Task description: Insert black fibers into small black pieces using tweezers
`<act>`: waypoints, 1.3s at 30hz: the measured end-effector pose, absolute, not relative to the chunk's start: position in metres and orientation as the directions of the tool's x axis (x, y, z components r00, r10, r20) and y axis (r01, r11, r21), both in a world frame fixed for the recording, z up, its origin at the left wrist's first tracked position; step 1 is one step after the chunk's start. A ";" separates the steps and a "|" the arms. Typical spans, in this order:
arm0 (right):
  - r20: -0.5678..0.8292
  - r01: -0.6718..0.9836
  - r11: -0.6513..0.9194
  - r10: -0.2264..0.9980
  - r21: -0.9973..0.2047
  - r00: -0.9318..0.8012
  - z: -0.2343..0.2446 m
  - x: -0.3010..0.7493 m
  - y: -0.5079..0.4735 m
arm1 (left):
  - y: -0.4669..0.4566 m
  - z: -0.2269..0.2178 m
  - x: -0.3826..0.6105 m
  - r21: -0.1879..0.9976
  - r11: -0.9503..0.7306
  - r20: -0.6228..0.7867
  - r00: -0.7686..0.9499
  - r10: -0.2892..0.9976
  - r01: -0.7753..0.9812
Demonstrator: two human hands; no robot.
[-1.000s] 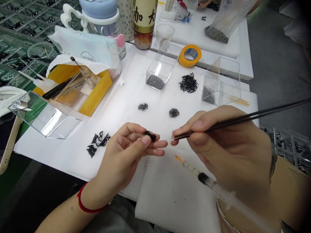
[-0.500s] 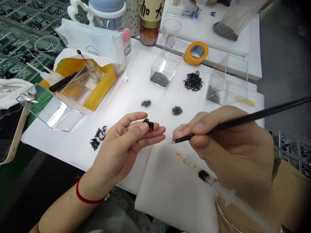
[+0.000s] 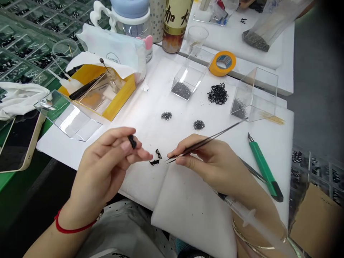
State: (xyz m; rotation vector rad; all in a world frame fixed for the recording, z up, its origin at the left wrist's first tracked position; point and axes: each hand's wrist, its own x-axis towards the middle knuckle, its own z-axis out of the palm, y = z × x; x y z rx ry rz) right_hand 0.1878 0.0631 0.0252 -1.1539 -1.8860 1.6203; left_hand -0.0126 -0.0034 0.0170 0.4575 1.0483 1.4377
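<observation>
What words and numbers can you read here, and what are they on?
"咖" on the tall bottle.
"大" on the same bottle, further right; its smaller print is too blurred.
Too small or blurred to read: the round mark on the pale blue pack, the label inside the orange tape roll, and tiny marks on the brown cardboard.

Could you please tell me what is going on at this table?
A person's left hand is pinching a small black piece. The right hand holds dark tweezers, which are not touching that piece; they point toward loose black pieces on the white surface. A green cutter lies to the right, with dark piles farther back.
</observation>
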 end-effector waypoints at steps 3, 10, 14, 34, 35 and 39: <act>-0.235 0.354 -0.025 0.791 -0.935 -0.565 0.024 0.184 0.062 | -0.016 0.011 -0.018 0.838 0.217 -0.344 -0.175 0.923 -0.500; -0.172 0.305 -0.024 0.868 -0.952 -0.465 0.029 0.166 0.076 | -0.029 0.001 -0.021 0.821 0.341 -0.380 0.008 0.925 -0.457; -0.228 0.326 -0.043 0.800 -0.944 -0.555 0.022 0.149 0.085 | -0.029 -0.002 -0.020 0.833 0.361 -0.341 0.124 0.932 -0.419; -0.305 0.361 -0.118 0.798 -0.925 -0.519 0.005 0.147 0.087 | -0.034 -0.010 -0.026 0.963 0.224 -0.167 0.319 0.933 -0.151; -0.304 0.360 -0.118 0.798 -0.926 -0.521 0.005 0.147 0.087 | -0.033 -0.010 -0.026 0.962 0.227 -0.169 0.321 0.932 -0.151; -0.301 0.371 -0.103 0.794 -0.923 -0.528 0.005 0.146 0.087 | -0.031 -0.010 -0.025 0.958 0.243 -0.184 0.322 0.929 -0.155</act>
